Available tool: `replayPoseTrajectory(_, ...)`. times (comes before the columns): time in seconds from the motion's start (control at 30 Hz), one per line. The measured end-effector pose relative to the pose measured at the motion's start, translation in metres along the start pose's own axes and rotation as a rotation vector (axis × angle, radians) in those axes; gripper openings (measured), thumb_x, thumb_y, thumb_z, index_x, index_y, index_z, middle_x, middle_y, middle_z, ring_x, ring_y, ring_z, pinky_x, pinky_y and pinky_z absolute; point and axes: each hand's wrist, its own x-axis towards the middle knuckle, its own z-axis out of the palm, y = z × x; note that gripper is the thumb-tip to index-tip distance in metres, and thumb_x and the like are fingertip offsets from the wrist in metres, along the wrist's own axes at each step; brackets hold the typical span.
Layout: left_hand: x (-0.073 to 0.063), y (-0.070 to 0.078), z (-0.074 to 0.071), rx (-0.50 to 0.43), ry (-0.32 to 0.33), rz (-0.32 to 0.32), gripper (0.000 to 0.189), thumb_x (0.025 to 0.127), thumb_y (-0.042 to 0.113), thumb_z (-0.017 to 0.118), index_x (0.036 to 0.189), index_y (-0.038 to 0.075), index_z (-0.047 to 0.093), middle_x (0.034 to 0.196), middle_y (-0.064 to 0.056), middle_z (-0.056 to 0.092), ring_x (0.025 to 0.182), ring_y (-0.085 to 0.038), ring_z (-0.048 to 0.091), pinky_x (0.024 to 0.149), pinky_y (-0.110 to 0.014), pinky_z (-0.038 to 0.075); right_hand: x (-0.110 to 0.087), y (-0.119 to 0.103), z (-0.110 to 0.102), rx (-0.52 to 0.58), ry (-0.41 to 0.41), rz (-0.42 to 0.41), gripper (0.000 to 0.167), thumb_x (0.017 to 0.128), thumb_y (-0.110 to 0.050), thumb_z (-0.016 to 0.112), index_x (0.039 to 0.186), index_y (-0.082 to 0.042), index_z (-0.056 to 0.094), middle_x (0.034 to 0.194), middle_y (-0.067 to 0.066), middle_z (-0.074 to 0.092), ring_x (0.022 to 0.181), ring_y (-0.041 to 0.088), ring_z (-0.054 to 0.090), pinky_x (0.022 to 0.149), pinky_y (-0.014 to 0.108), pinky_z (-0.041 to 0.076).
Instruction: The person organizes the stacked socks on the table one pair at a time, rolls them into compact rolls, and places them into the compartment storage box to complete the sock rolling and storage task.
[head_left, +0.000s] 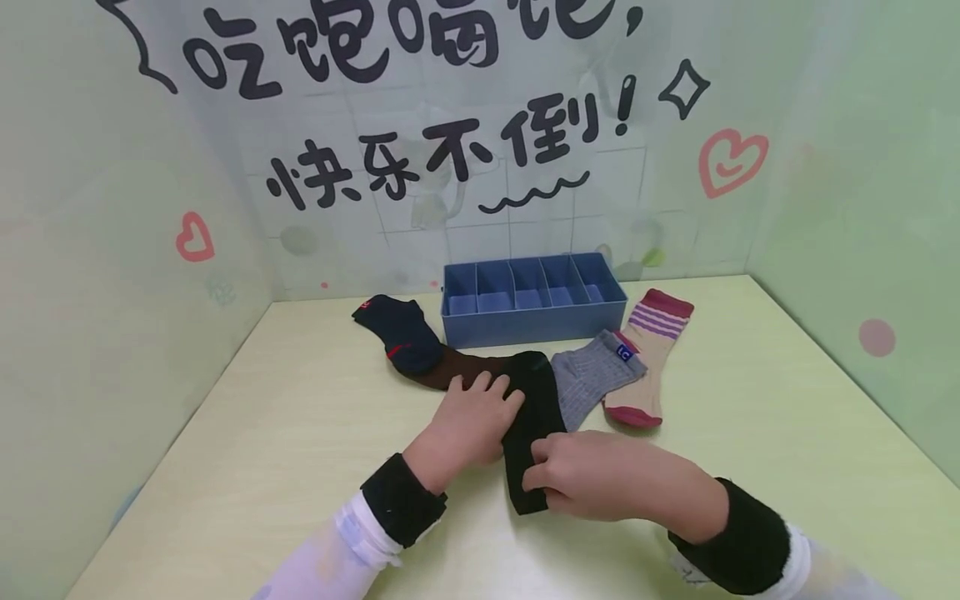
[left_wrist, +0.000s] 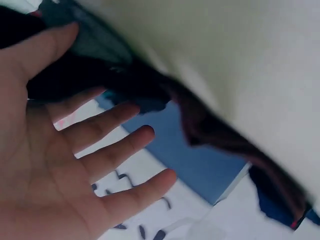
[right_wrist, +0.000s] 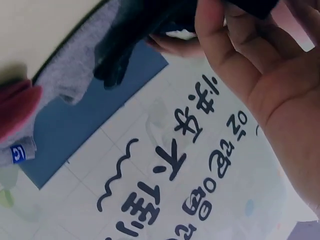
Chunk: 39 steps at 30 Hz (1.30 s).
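Observation:
A black sock point(head_left: 536, 392) lies lengthwise on the table in the head view, its toe away from me. My right hand point(head_left: 600, 475) pinches the near end of this sock; in the right wrist view the fingers point(right_wrist: 220, 35) bend around dark cloth. My left hand point(head_left: 472, 417) rests at the left edge of the black sock with its fingers spread and fairly straight, as the left wrist view also shows. Beyond its fingertips lies a dark brown sock point(head_left: 457, 367), partly under the black one. A grey sock point(head_left: 588, 375) with a blue label touches the black sock's right side.
A navy sock point(head_left: 405, 333) with red marks overlaps the brown one at the left. To the right, a beige sock point(head_left: 648, 367) with dark pink ends and purple stripes lies partly under the grey one. Behind them stands a blue divided box point(head_left: 532, 327) near the back wall.

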Motion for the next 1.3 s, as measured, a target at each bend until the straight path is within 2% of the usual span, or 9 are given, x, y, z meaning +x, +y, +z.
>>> replayPoseTrajectory(0.23,-0.026,0.013,-0.036,-0.057,-0.131,0.001,0.071,0.081,0.056,0.087,0.140,0.022,0.068,0.160,-0.003,0.053,0.152,-0.032,0.041,0.118,-0.077,0.032,0.009,0.002,0.013,0.007,-0.139,0.074,0.021,0.100,-0.014,0.073,0.116,-0.026,0.082,0.098,-0.004,0.066,0.077,0.005,0.054,0.082,0.016,0.055)
replayPoseTrajectory(0.37,-0.041,0.026,-0.055,-0.208,-0.087,0.073,0.027,0.083,0.044,0.088,0.094,0.022,0.079,0.108,0.004,0.070,0.109,-0.019,0.059,0.101,-0.060,0.053,0.008,0.002,0.013,0.063,-0.106,0.103,0.014,0.097,-0.010,0.075,0.105,-0.019,0.082,0.081,-0.007,0.065,0.067,0.005,0.050,0.068,0.016,0.049)
replayPoseTrajectory(0.47,-0.042,0.031,-0.058,-0.414,-0.054,0.096,0.033,0.086,0.031,0.087,0.065,0.021,0.065,0.066,0.009,0.052,0.067,-0.011,0.050,0.066,-0.032,0.051,0.007,0.005,0.014,0.152,-0.065,0.145,0.012,0.093,-0.006,0.077,0.088,-0.017,0.076,0.067,-0.009,0.051,0.058,0.006,0.044,0.058,0.018,0.039)
replayPoseTrajectory(0.57,-0.036,0.029,-0.054,-0.680,-0.117,0.049,0.038,0.086,0.023,0.088,0.059,0.016,0.062,0.052,0.008,0.042,0.051,-0.008,0.042,0.050,-0.023,0.034,0.007,0.009,0.015,0.258,-0.035,0.180,0.020,0.090,-0.005,0.079,0.079,-0.017,0.069,0.060,-0.011,0.044,0.055,0.003,0.042,0.055,0.018,0.036)
replayPoseTrajectory(0.7,-0.032,0.027,-0.045,-0.858,-0.239,0.000,0.027,0.082,0.022,0.093,0.064,0.014,0.075,0.053,0.008,0.056,0.053,-0.008,0.047,0.052,-0.022,0.037,0.007,0.015,0.018,0.435,-0.003,0.210,0.014,0.088,-0.005,0.083,0.082,-0.015,0.076,0.064,-0.012,0.063,0.059,-0.002,0.053,0.059,0.015,0.048)
replayPoseTrajectory(0.83,-0.033,0.033,-0.037,-0.797,-0.269,0.066,0.018,0.083,0.022,0.093,0.072,0.015,0.080,0.058,0.011,0.063,0.056,-0.004,0.051,0.054,-0.020,0.040,0.009,0.019,0.021,0.553,0.017,0.261,0.010,0.086,-0.002,0.085,0.088,-0.012,0.083,0.075,-0.007,0.076,0.066,-0.002,0.062,0.066,0.018,0.055)
replayPoseTrajectory(0.97,-0.036,0.040,-0.032,-0.667,-0.217,0.100,0.021,0.085,0.019,0.091,0.069,0.014,0.079,0.054,0.011,0.057,0.053,-0.004,0.050,0.054,-0.019,0.041,0.011,0.018,0.023,0.548,0.035,0.288,0.011,0.085,-0.001,0.085,0.088,-0.011,0.083,0.075,-0.006,0.077,0.067,-0.001,0.063,0.066,0.018,0.056)
replayPoseTrajectory(1.17,-0.038,0.045,-0.028,-0.463,-0.095,0.128,0.044,0.086,0.016,0.087,0.055,0.022,0.057,0.048,0.012,0.037,0.050,-0.003,0.041,0.049,-0.018,0.032,0.011,0.013,0.025,0.435,0.091,0.310,0.010,0.085,-0.005,0.087,0.082,-0.012,0.081,0.063,-0.007,0.068,0.058,0.003,0.055,0.058,0.019,0.052)
replayPoseTrajectory(1.3,-0.036,0.046,-0.026,-0.425,-0.036,0.149,0.056,0.089,0.005,0.077,0.052,0.021,0.038,0.050,0.010,0.021,0.049,-0.005,0.024,0.049,-0.021,0.016,0.007,0.013,0.027,0.391,0.124,0.311,0.011,0.084,-0.007,0.088,0.079,-0.012,0.080,0.059,-0.008,0.063,0.055,0.002,0.052,0.055,0.018,0.047)
